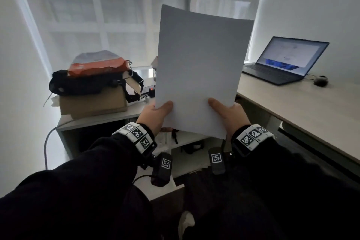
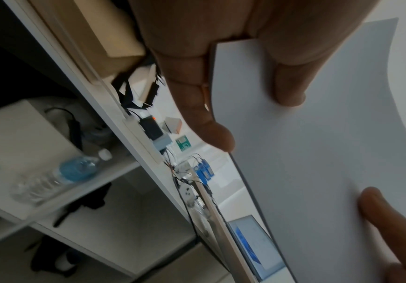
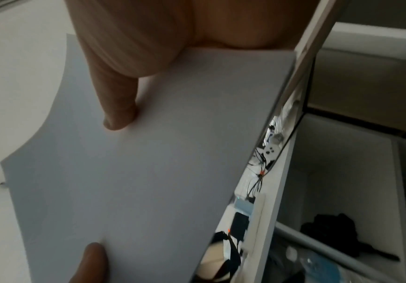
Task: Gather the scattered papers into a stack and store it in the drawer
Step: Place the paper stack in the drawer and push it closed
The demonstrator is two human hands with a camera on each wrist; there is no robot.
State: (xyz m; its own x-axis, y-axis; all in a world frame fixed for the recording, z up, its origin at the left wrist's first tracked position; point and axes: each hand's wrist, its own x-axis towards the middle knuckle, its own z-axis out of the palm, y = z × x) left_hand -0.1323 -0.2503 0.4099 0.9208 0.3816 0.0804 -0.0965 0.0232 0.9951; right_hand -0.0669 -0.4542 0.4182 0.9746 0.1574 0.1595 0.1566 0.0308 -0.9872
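The person is holding the stack of papers (image 1: 200, 68) upright in front of the chest, clear of every surface. The left hand (image 1: 155, 117) is gripping the lower left corner, thumb on the near face and fingers curled behind. The right hand (image 1: 229, 117) is gripping the lower right corner in the same manner. Both wrist views are confirming this: a thumb is pressing on the near face of the sheets, and the edges are appearing flush along the side.

The long axis of the stack is running upward and away from the hands, tilting slightly to the right, with the top edge bowing a little. The sheets are appearing gathered, so the gathering step is judged to be done and storage is judged to be outstanding.

The shelf unit (image 1: 187, 138) is standing directly below and beyond the hands, slightly nearer the left hand. No drawer front can be identified with certainty in these views; the open compartments are holding a water bottle (image 2: 76, 168) and dark items. The tabletop (image 1: 302, 107) with the laptop (image 1: 288, 60) is lying to the right of the right hand. A cardboard box (image 1: 93, 101) is sitting beyond the left hand.

The stack will probably need laying flat, long axis forward, before entering any low opening.
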